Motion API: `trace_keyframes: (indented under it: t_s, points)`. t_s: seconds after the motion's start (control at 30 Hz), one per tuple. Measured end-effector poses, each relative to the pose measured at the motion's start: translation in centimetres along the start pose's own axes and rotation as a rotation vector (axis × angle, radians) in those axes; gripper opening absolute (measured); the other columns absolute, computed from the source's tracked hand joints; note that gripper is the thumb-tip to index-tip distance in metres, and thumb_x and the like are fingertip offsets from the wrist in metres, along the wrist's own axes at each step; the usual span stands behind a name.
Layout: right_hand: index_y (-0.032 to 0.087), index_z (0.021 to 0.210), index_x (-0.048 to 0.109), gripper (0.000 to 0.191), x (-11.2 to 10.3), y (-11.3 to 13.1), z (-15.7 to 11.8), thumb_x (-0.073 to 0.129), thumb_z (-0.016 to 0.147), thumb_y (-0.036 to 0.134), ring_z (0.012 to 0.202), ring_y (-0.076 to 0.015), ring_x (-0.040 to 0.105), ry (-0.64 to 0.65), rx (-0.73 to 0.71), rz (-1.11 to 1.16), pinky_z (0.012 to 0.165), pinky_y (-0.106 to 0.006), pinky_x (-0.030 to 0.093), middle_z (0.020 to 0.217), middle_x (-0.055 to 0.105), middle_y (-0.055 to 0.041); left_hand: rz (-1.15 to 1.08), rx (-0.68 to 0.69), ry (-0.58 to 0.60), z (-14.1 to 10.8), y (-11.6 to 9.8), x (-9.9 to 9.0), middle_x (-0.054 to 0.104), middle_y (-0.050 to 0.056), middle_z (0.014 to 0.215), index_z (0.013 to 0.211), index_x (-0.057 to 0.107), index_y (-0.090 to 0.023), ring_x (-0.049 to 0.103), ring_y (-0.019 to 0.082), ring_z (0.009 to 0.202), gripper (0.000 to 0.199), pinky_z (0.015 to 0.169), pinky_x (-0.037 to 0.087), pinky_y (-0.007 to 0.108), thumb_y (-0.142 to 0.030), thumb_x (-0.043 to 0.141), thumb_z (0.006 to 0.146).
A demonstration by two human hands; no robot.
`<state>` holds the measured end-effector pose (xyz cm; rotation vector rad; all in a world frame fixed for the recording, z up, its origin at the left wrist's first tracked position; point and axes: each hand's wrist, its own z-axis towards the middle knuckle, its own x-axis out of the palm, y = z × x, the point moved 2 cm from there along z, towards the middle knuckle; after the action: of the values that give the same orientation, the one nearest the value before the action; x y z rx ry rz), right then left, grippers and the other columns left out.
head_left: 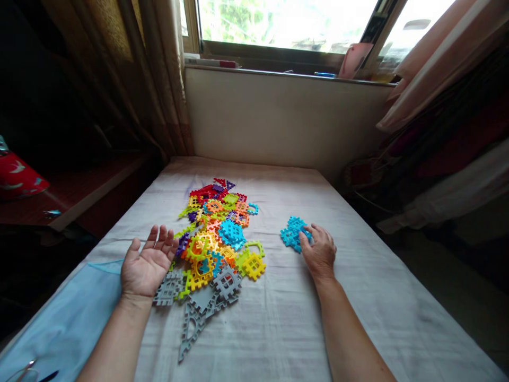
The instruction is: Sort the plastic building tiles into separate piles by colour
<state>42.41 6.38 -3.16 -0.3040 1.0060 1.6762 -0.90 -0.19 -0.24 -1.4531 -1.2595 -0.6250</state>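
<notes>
A long pile of interlocking plastic pieces (207,241) in red, orange, yellow, green, purple, blue and grey lies on the white sheet. My left hand (149,262) is palm up at the pile's left side, fingers apart, holding nothing. Apart from the pile, on the right, lie several light-blue pieces (293,233) in a small cluster. The fingers of my right hand (319,249) rest at the right edge of this cluster, thumb and fingertips touching a blue piece. Grey pieces (193,323), some triangular, form the near end of the pile.
A light-blue cloth (79,313) covers the near left of the sheet (262,329), with glasses partly visible on it. Beyond the far edge stands a pale wall (278,116) under a window. Curtains hang at the left, and a red object (19,178) sits on a side table.
</notes>
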Motion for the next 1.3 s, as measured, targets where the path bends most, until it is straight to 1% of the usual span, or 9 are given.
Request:
trace_keyframes:
  t_s: [0.13, 0.23, 0.37, 0.5, 0.6, 0.7, 1.03, 1.2, 1.3]
  points:
    - [0.023, 0.095, 0.073, 0.024, -0.3, 2.2, -0.2, 0.052, 0.090, 0.033, 0.118, -0.0277, 0.056, -0.047, -0.154, 0.056, 0.101, -0.046, 0.042, 0.117, 0.070, -0.0092, 0.001, 0.006, -0.011, 0.0, 0.0, 0.0, 0.075, 0.011, 0.107, 0.120, 0.060, -0.021, 0.072, 0.028, 0.098, 0.038, 0.079, 0.060, 0.046, -0.038, 0.043, 0.091]
    - [0.023, 0.092, 0.073, 0.021, -0.5, 4.7, -0.7, 0.053, 0.092, 0.029, 0.112, -0.0260, 0.061, -0.048, -0.293, 0.159, 0.099, -0.044, 0.044, 0.113, 0.073, -0.0085, 0.002, 0.009, -0.007, -0.1, 0.0, 0.0, 0.075, 0.011, 0.108, 0.121, 0.060, -0.021, 0.072, 0.027, 0.099, 0.038, 0.080, 0.060, 0.045, -0.037, 0.046, 0.090]
    - [0.023, 0.093, 0.073, 0.019, -0.7, 7.9, -1.9, 0.053, 0.093, 0.022, 0.097, -0.0224, 0.066, 0.033, -0.398, 0.298, 0.091, -0.039, 0.047, 0.101, 0.075, -0.0071, -0.004, 0.003, -0.011, 0.0, 0.0, -0.1, 0.075, 0.011, 0.109, 0.121, 0.061, -0.022, 0.072, 0.027, 0.100, 0.037, 0.082, 0.060, 0.046, -0.037, 0.047, 0.089]
    - [0.022, 0.092, 0.072, 0.020, -0.7, 9.8, -3.0, 0.052, 0.094, 0.019, 0.087, -0.0208, 0.067, 0.128, -0.457, 0.334, 0.083, -0.035, 0.047, 0.092, 0.076, -0.0049, -0.019, -0.020, 0.017, 0.1, -0.1, -0.3, 0.074, 0.011, 0.111, 0.121, 0.062, -0.023, 0.071, 0.027, 0.102, 0.037, 0.085, 0.059, 0.046, -0.037, 0.049, 0.089]
    - [0.022, 0.091, 0.071, 0.019, -0.6, 10.3, -3.5, 0.053, 0.093, 0.017, 0.085, -0.0204, 0.067, 0.169, -0.481, 0.351, 0.080, -0.034, 0.046, 0.089, 0.076, -0.0039, -0.021, -0.028, 0.028, 0.1, -0.1, -0.3, 0.074, 0.010, 0.112, 0.121, 0.062, -0.023, 0.071, 0.027, 0.103, 0.037, 0.085, 0.059, 0.046, -0.037, 0.050, 0.088]
    - [0.022, 0.091, 0.071, 0.018, -0.5, 10.3, -3.6, 0.054, 0.092, 0.017, 0.084, -0.0202, 0.068, 0.202, -0.488, 0.369, 0.079, -0.034, 0.047, 0.089, 0.076, -0.0035, -0.021, -0.020, 0.013, 0.1, -0.1, -0.3, 0.074, 0.010, 0.111, 0.120, 0.061, -0.023, 0.071, 0.027, 0.102, 0.037, 0.083, 0.060, 0.047, -0.037, 0.048, 0.088]
    - [0.022, 0.092, 0.071, 0.018, -0.5, 10.7, -3.9, 0.053, 0.093, 0.018, 0.080, -0.0197, 0.070, 0.217, -0.491, 0.416, 0.075, -0.033, 0.050, 0.085, 0.076, -0.0036, -0.001, -0.018, 0.019, 0.1, -0.1, -0.6, 0.074, 0.009, 0.112, 0.119, 0.062, -0.023, 0.071, 0.027, 0.103, 0.037, 0.086, 0.059, 0.046, -0.038, 0.052, 0.087]
    - [0.024, 0.095, 0.072, 0.020, -0.5, 11.3, -4.3, 0.052, 0.093, 0.019, 0.081, -0.0199, 0.070, 0.243, -0.487, 0.435, 0.077, -0.033, 0.052, 0.087, 0.077, -0.0046, 0.036, -0.008, 0.063, -0.1, 0.0, -0.4, 0.074, 0.008, 0.113, 0.119, 0.062, -0.023, 0.070, 0.026, 0.105, 0.038, 0.091, 0.057, 0.046, -0.040, 0.056, 0.086]
    - [0.024, 0.097, 0.072, 0.022, -0.5, 11.8, -4.7, 0.051, 0.093, 0.019, 0.083, -0.0201, 0.071, 0.256, -0.498, 0.443, 0.079, -0.034, 0.052, 0.089, 0.077, -0.0050, 0.058, 0.002, 0.058, -0.3, 0.2, -0.1, 0.075, 0.008, 0.111, 0.116, 0.064, -0.022, 0.070, 0.025, 0.104, 0.036, 0.091, 0.057, 0.044, -0.042, 0.056, 0.086]
